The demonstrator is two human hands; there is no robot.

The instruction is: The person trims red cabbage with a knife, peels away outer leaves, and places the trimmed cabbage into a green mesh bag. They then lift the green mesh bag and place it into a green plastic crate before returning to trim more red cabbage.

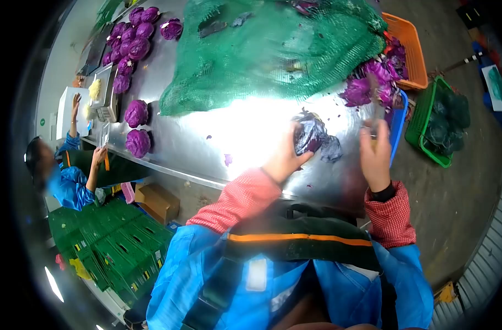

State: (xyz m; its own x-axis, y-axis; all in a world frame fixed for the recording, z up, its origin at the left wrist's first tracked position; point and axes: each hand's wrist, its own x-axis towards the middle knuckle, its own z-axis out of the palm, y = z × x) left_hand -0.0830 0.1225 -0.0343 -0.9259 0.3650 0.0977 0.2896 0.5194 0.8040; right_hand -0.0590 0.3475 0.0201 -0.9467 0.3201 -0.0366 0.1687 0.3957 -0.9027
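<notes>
My left hand (286, 157) grips a red cabbage (310, 135) with dull, greyish-purple outer leaves, resting on the steel table. A loose outer leaf (331, 149) spreads from its right side. To the right, my right hand (376, 157) is closed around the handle of a knife (376, 96); its blade points away from me and is blurred. Beyond the blade, bright purple trimmed leaves (372, 80) are heaped at the table's right edge. A green mesh sack (273, 55) lies across the table past the cabbage.
Red cabbages (132, 41) are grouped at the far left of the steel table (190, 148). An orange basket (407, 44), a blue crate (398, 129) and a green crate (437, 121) stand right. A co-worker (69, 176) is by a scale (103, 96) at left, near green crates (113, 253).
</notes>
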